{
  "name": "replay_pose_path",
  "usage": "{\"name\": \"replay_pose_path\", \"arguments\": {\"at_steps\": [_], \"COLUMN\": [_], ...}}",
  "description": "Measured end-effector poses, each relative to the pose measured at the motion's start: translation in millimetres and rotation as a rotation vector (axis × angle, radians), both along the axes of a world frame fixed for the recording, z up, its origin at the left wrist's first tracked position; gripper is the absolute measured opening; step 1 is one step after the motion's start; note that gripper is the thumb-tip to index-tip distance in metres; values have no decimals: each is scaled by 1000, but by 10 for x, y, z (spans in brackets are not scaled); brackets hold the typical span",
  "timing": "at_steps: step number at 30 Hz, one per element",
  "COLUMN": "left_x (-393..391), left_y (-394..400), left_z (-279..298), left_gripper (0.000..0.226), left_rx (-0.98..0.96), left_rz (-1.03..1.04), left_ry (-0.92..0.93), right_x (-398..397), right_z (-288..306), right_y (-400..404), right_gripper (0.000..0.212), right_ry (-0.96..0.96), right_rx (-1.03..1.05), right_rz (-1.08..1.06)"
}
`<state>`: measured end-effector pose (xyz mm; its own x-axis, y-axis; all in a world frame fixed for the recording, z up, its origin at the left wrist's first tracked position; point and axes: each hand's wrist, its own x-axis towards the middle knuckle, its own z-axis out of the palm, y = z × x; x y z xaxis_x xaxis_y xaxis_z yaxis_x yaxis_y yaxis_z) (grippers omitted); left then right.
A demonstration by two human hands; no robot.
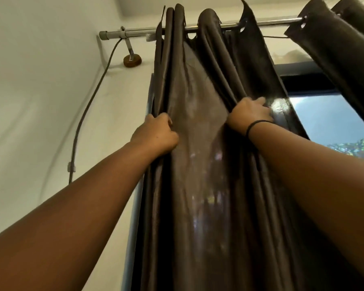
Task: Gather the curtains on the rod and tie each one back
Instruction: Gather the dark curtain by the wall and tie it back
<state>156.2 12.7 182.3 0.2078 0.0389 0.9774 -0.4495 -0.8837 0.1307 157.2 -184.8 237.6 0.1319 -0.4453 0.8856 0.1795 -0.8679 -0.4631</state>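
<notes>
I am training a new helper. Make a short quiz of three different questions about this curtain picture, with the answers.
1. True or false: both hands grip the same curtain.
2. Which hand wears a black wrist band: left or right?
3. Multiple choice: the second curtain hangs
A. on the rod, at upper right
B. on the floor
C. over the left arm

Key:
1. True; each hand's grip is on a fold of it.
2. Right.
3. A.
</notes>
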Motion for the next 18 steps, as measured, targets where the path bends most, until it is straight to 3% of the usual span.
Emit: {"name": "replay_pose_path", "arguments": {"at_steps": [3,5,7,12,18], "left_x": [22,-11,-46,-92,-262], "left_y": [58,94,173,470,648], "left_z": [-3,-15,-18,-13,75], "left_gripper": [74,93,95,70,13], "left_rx": [-7,-36,-66,-75,-149], "left_rz": [-39,-113,-144,-239,-397], "left_ry": [91,89,77,22,-181], "right_x": [61,79,43,-363,-612], "right_z": [-22,-54,-57,176,245], "right_y": [23,224,553,1387,1860], "right_gripper": [50,42,35,32,34], "right_ry": [5,31,40,-79,-80], "right_rx": [22,-114,-321,-604,-782], "right_rz": [91,56,76,182,99]}}
